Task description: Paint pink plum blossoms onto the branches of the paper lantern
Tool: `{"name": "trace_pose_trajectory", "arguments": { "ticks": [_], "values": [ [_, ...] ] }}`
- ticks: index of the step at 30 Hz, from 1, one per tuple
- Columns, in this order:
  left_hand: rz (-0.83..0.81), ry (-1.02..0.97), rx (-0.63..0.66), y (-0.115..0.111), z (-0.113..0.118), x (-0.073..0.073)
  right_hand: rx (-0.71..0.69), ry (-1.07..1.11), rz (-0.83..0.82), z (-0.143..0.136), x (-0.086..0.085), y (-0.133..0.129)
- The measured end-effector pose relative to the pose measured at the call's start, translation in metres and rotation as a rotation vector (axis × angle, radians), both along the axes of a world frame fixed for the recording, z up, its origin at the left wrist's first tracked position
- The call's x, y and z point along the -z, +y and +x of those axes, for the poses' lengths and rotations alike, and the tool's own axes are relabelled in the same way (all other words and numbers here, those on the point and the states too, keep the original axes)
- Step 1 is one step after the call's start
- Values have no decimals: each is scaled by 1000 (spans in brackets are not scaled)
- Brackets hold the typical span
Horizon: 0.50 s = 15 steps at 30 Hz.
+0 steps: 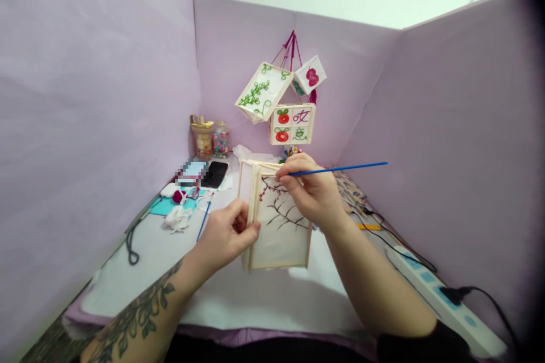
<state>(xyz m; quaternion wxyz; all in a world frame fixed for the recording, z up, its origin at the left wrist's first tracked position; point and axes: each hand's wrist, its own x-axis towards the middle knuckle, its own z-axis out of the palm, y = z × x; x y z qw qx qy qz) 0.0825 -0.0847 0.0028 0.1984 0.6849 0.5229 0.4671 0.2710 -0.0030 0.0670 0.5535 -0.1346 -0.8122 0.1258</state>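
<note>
My left hand [232,232] grips the left edge of a box-shaped paper lantern [279,246] with a pale wooden frame, held upright above the table. Its white front panel carries dark painted branches with small red blossoms. In my right hand [313,190] is a thin paintbrush with a blue handle [353,167], pinched between thumb and fingers. The brush points left, and its tip is near the top of the panel; whether it touches the paper I cannot tell. My right fingers cover part of the panel's upper right.
Decorated lanterns [292,124] hang ahead on purple cords. At left are a phone [215,174], crumpled tissue [177,218], a second blue brush [203,221], a bead jar [221,141] and a cup of sticks [202,141]. A power strip [451,300] with cables lies right. Lilac walls enclose the table.
</note>
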Motion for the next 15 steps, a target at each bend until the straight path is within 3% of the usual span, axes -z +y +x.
{"name": "trace_pose_trajectory", "arguments": {
  "ticks": [7,15],
  "values": [
    [-1,5,-9,0,0,0,-32,81,-54,4,8,5],
    [4,13,11,-3,2,0,5,106,108,4,12,-8]
  ]
}}
